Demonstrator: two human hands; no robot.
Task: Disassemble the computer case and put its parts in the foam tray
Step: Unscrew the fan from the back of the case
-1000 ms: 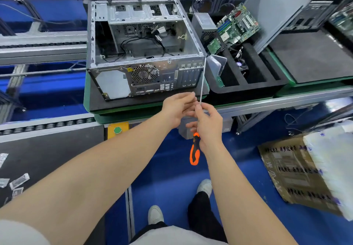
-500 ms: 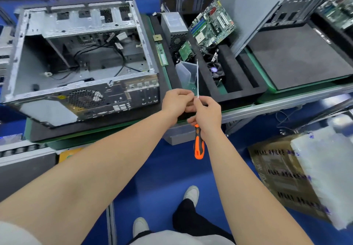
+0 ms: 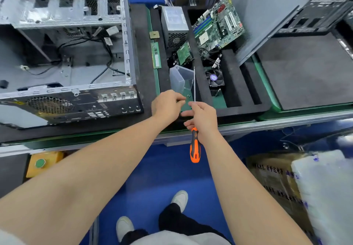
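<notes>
The open metal computer case point(image 3: 66, 53) lies on a black mat at the left, with loose cables inside. To its right, the black foam tray point(image 3: 246, 109) holds a power supply point(image 3: 174, 25), a green motherboard point(image 3: 217, 23), a cooler fan point(image 3: 214, 77), a memory stick point(image 3: 156, 55) and a clear plastic box point(image 3: 180, 78). My right hand point(image 3: 202, 118) grips the shaft of an orange-handled screwdriver point(image 3: 194, 149), tip pointing up over the tray. My left hand point(image 3: 168, 103) hovers at the tray's near compartment, fingertips pinching what looks like a small screw.
A grey side panel point(image 3: 267, 15) leans on the tray's far right. A second black foam pad point(image 3: 305, 69) lies further right. A cardboard box point(image 3: 267, 178) and white plastic bag point(image 3: 324, 187) sit on the blue floor. A yellow box with a green button point(image 3: 40, 163) is at the lower left.
Both hands have moved right, from in front of the case to over the tray's near compartment. They have drawn slightly apart, and the view has shifted right and closer.
</notes>
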